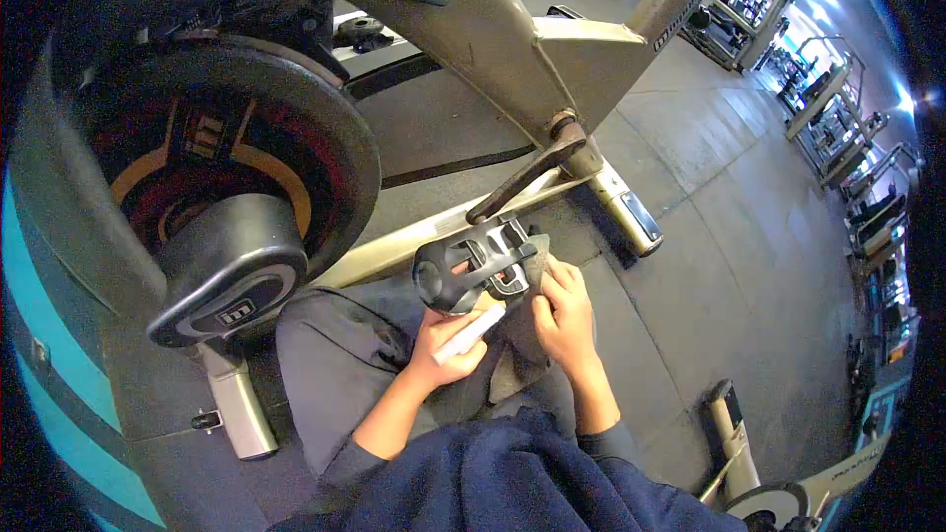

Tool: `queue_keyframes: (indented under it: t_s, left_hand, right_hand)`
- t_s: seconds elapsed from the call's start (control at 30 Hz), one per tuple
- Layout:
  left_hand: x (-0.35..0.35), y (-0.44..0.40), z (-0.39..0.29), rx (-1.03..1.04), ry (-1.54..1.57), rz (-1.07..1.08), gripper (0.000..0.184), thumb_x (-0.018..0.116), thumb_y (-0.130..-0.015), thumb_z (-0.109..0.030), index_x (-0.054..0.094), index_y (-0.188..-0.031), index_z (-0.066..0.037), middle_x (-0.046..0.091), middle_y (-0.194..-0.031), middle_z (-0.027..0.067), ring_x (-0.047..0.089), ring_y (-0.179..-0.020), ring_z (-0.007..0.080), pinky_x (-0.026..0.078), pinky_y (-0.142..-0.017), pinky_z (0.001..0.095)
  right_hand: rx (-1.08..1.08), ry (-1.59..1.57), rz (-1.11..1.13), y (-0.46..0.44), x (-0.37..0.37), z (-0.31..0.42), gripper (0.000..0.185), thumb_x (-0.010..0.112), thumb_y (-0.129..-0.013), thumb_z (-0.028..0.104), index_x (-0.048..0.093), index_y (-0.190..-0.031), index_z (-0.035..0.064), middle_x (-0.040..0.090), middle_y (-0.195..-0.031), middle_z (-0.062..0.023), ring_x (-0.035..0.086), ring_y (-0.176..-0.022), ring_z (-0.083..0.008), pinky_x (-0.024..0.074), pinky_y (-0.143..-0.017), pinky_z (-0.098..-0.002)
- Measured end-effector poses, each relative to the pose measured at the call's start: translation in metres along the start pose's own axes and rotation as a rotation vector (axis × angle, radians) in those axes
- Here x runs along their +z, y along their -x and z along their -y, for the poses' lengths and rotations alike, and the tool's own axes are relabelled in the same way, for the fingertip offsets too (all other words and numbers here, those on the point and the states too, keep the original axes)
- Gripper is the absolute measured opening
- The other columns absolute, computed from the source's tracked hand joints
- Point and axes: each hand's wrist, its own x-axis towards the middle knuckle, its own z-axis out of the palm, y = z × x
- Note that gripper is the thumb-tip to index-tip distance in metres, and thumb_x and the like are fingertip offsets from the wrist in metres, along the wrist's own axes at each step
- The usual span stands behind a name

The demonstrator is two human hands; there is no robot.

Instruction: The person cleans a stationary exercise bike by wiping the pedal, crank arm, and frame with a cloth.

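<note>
A black pedal (490, 261) with a toe cage hangs from the crank arm (527, 175) of a stationary exercise bike, right in front of me. Below its cage, my left hand (443, 347) is closed around a slim white object (469, 334), perhaps a tube; its exact kind is unclear. Some fingers of that hand pass behind the pedal. My right hand (566, 318) grips a grey cloth (532, 286) and presses it to the pedal's right side. The cloth's lower part drapes down between my legs.
The bike's round flywheel (325, 153) and beige frame (493, 30) stand close on the left and ahead. A floor stabilizer (631, 217) extends at right. Part of another machine (737, 448) is at lower right. Gym equipment (828, 99) lines the far right.
</note>
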Motion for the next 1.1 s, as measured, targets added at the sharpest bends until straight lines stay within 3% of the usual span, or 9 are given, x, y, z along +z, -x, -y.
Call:
queue_keyframes:
  t_s: [0.13, 0.23, 0.3, 0.43, 0.6, 0.83, 1.1]
  left_hand:
    - [-0.003, -0.004, -0.006, 0.045, -0.059, 0.028, 0.047, 0.059, -0.062, 0.000, 0.068, -0.107, -0.011, 0.067, -0.099, 0.0031, 0.058, -0.104, 0.0274, 0.040, -0.098, 0.0366]
    - [-0.001, -0.008, -0.002, 0.093, -0.108, 0.045, 0.047, 0.059, -0.061, 0.001, 0.068, -0.106, -0.010, 0.064, -0.104, 0.0073, 0.058, -0.102, 0.0258, 0.043, -0.095, 0.0351]
    - [0.003, -0.008, 0.001, 0.066, -0.016, 0.012, 0.046, 0.061, -0.059, 0.001, 0.068, -0.103, -0.009, 0.059, -0.114, 0.0130, 0.058, -0.104, 0.0252, 0.045, -0.092, 0.0352]
    - [0.002, -0.004, 0.003, 0.053, -0.002, 0.040, 0.046, 0.061, -0.058, 0.001, 0.068, -0.102, -0.010, 0.053, -0.123, 0.0180, 0.057, -0.106, 0.0255, 0.047, -0.090, 0.0352]
    - [0.004, 0.002, 0.005, -0.061, -0.074, 0.057, 0.046, 0.061, -0.060, -0.001, 0.068, -0.105, -0.013, 0.060, -0.115, 0.0119, 0.057, -0.109, 0.0283, 0.046, -0.091, 0.0349]
    - [0.003, -0.002, -0.007, -0.103, 0.052, 0.029, 0.045, 0.060, -0.061, -0.001, 0.068, -0.105, -0.011, 0.067, -0.100, 0.0076, 0.063, -0.093, 0.0275, 0.048, -0.087, 0.0368]
    - [0.005, -0.001, 0.003, -0.038, 0.007, 0.000, 0.042, 0.063, -0.061, -0.005, 0.068, -0.103, -0.009, 0.067, -0.095, 0.0092, 0.062, -0.098, 0.0280, 0.042, -0.095, 0.0403]
  right_hand:
    - [-0.049, 0.029, 0.090, -0.019, -0.005, -0.008, 0.023, 0.049, -0.073, 0.004, 0.060, -0.093, -0.0027, 0.060, -0.110, -0.0153, 0.050, -0.106, -0.0357, 0.0408, -0.093, -0.0419]
    - [-0.120, 0.026, 0.180, -0.035, -0.010, -0.018, 0.023, 0.045, -0.075, 0.007, 0.060, -0.090, -0.0019, 0.061, -0.106, -0.0164, 0.051, -0.104, -0.0351, 0.0399, -0.094, -0.0428]
    - [-0.084, 0.010, 0.369, -0.044, -0.009, -0.025, 0.024, 0.044, -0.075, 0.007, 0.060, -0.090, -0.0023, 0.061, -0.104, -0.0170, 0.051, -0.105, -0.0351, 0.0404, -0.093, -0.0425]
    - [-0.101, -0.080, 0.214, -0.041, 0.008, -0.020, 0.022, 0.050, -0.073, 0.008, 0.062, -0.089, -0.0004, 0.062, -0.107, -0.0163, 0.052, -0.104, -0.0347, 0.0431, -0.092, -0.0414]
    - [-0.107, -0.032, 0.040, -0.020, 0.002, -0.004, 0.023, 0.051, -0.070, 0.003, 0.063, -0.090, 0.0001, 0.061, -0.106, -0.0160, 0.051, -0.107, -0.0347, 0.0423, -0.092, -0.0422]
    - [-0.205, 0.176, 0.087, 0.015, -0.023, 0.014, 0.024, 0.057, -0.068, 0.009, 0.064, -0.090, 0.0035, 0.061, -0.112, -0.0120, 0.054, -0.104, -0.0329, 0.0464, -0.087, -0.0418]
    - [-0.074, 0.259, 0.108, -0.015, -0.013, 0.041, 0.024, 0.060, -0.071, 0.019, 0.067, -0.090, 0.0052, 0.063, -0.113, -0.0085, 0.053, -0.099, -0.0326, 0.0467, -0.082, -0.0409]
